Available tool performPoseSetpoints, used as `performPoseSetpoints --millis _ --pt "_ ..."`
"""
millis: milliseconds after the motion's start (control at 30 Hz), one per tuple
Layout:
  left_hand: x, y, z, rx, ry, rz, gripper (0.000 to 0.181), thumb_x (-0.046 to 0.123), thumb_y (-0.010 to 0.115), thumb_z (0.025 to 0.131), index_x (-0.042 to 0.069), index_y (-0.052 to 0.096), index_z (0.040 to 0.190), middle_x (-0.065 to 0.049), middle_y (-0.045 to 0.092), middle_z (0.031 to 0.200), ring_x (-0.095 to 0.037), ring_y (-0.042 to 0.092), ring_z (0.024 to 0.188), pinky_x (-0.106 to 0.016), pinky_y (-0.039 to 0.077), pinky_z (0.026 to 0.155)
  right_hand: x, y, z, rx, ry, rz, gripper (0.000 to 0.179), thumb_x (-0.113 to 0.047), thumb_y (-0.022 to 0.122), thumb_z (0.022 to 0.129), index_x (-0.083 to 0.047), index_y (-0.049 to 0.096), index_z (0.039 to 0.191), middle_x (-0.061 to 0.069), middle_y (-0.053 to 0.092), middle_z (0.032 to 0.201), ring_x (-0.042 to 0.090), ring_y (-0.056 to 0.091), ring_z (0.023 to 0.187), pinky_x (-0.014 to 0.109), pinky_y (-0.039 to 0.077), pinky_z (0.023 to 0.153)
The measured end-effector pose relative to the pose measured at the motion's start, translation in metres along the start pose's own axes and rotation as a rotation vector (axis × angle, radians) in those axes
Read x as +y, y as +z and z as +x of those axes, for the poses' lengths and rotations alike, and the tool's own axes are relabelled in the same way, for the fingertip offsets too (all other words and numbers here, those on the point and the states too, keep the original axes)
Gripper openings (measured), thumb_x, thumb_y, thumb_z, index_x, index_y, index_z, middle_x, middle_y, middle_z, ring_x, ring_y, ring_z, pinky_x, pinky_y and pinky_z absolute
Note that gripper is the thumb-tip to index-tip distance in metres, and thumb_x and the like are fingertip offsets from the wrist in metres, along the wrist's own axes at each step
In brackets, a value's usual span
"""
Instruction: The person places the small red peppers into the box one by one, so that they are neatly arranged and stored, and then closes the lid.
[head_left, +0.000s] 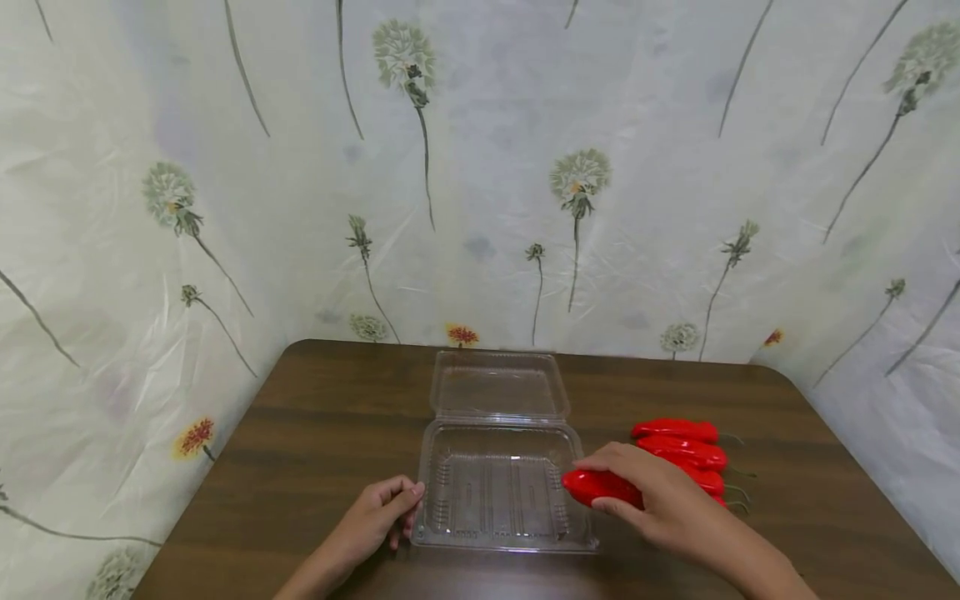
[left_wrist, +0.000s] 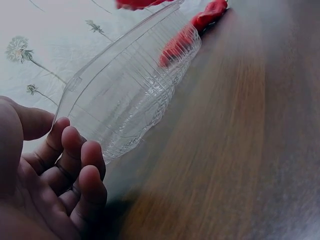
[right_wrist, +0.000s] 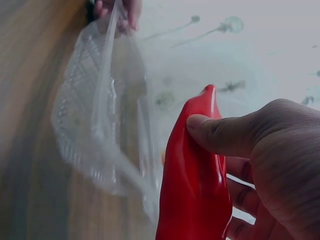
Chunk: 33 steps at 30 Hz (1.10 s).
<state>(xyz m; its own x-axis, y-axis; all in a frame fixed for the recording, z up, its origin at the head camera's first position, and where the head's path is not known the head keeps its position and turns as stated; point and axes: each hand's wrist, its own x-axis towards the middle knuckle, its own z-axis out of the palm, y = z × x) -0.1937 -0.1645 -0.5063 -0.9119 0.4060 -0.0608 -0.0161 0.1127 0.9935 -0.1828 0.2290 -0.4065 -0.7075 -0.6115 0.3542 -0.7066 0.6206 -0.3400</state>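
A clear plastic clamshell box (head_left: 498,496) lies open on the table, its lid (head_left: 498,383) folded back toward the wall. My left hand (head_left: 377,514) pinches the box's left rim between thumb and index finger, and the left wrist view shows the other fingers curled below the rim. In my right hand (head_left: 660,492) is a red chili pepper (right_wrist: 195,175), gripped between thumb and fingers with its pointed tip toward the box. That pepper (head_left: 596,486) is at the box's right edge in the head view, overlapping the rim there.
Several more red peppers (head_left: 682,452) lie in a row at the right, green stems pointing right, partly hidden behind my right hand. The brown wooden table (head_left: 315,433) backs onto a wall covering (head_left: 480,167) printed with dandelions, which also runs along both sides.
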Motion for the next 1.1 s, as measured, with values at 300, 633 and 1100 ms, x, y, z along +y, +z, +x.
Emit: performPoseSetpoints --millis 300,633,1100 --pt "0.002 0.002 0.0 -0.007 -0.005 -0.003 0.038 0.032 0.054 0.105 -0.004 0.056 0.094 -0.003 0.055 0.076 -0.013 0.055 0.065 -0.02 0.046 0.051 -0.009 0.011 0.042 -0.088 0.048 0.038 0.053 -0.019 0.082 0.085 -0.031 0.062 0.132 -0.014 0.063 0.121 0.012 0.061 0.109 0.031 0.058 0.082" --pt "0.002 0.001 -0.001 -0.015 0.0 -0.012 0.037 0.03 0.054 0.106 -0.004 0.056 0.095 -0.004 0.055 0.076 -0.012 0.055 0.066 -0.02 0.046 0.051 -0.018 0.03 0.08 -0.203 0.066 -0.036 0.046 -0.027 0.079 0.089 -0.024 0.064 0.133 -0.007 0.064 0.126 0.022 0.059 0.121 0.043 0.056 0.09" --pt "0.004 -0.001 0.0 -0.025 0.002 -0.015 0.038 0.031 0.053 0.106 -0.006 0.054 0.095 -0.003 0.054 0.077 -0.012 0.055 0.066 -0.019 0.045 0.051 -0.022 0.073 0.118 -0.25 0.012 -0.126 0.036 -0.028 0.078 0.09 -0.02 0.07 0.124 -0.007 0.067 0.113 0.011 0.063 0.1 0.031 0.055 0.082"
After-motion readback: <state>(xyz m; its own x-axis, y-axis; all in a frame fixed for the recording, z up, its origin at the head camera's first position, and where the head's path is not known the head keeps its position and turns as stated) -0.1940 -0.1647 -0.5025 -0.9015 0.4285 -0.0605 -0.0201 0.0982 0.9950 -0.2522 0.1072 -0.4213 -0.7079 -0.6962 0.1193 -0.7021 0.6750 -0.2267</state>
